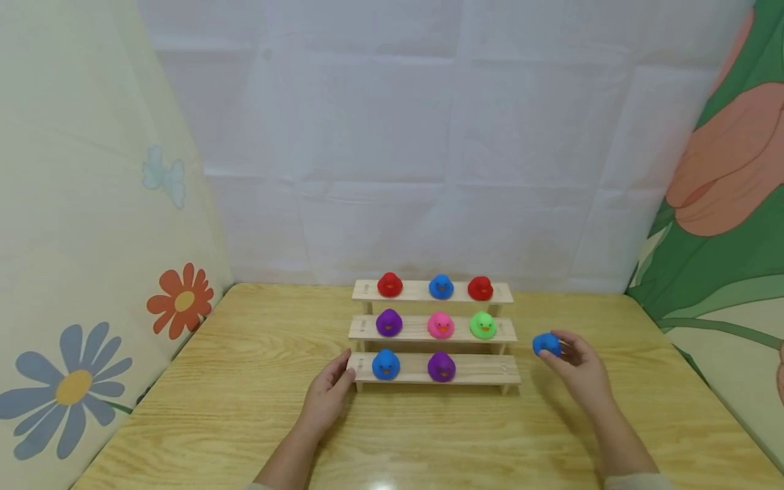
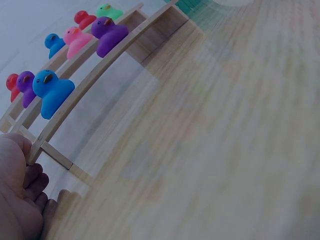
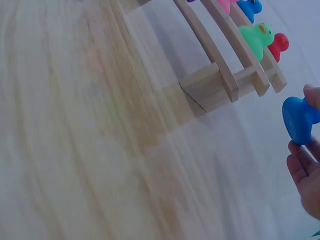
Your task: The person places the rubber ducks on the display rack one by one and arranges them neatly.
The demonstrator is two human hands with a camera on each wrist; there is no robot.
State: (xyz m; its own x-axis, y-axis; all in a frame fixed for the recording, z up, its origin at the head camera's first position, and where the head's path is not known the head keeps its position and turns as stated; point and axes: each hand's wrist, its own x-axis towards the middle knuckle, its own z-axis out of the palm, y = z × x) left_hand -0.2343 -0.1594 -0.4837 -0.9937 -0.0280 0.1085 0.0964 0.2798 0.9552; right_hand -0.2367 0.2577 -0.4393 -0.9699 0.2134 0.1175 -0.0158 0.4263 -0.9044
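A three-tier wooden display rack (image 1: 480, 367) stands on the table. My left hand (image 1: 327, 398) holds the left end of its bottom tier, thumb near the top and fingers lower down in the left wrist view. To the right of the rack, my right hand (image 1: 582, 374) pinches a blue rubber duck (image 1: 545, 344) between thumb and fingers, raised above the table. On the bottom tier sit a blue duck (image 1: 386, 365) at the left and a purple duck (image 1: 442, 367) in the middle; bare wood shows at the right.
The middle tier bears purple (image 1: 388, 323), pink (image 1: 441, 325) and green (image 1: 483, 325) ducks. On the top tier are a red duck (image 1: 390, 285), a blue one (image 1: 441, 287) and another red one (image 1: 480, 288). White cloth (image 1: 398, 136) hangs behind the table, with patterned cloths at both sides.
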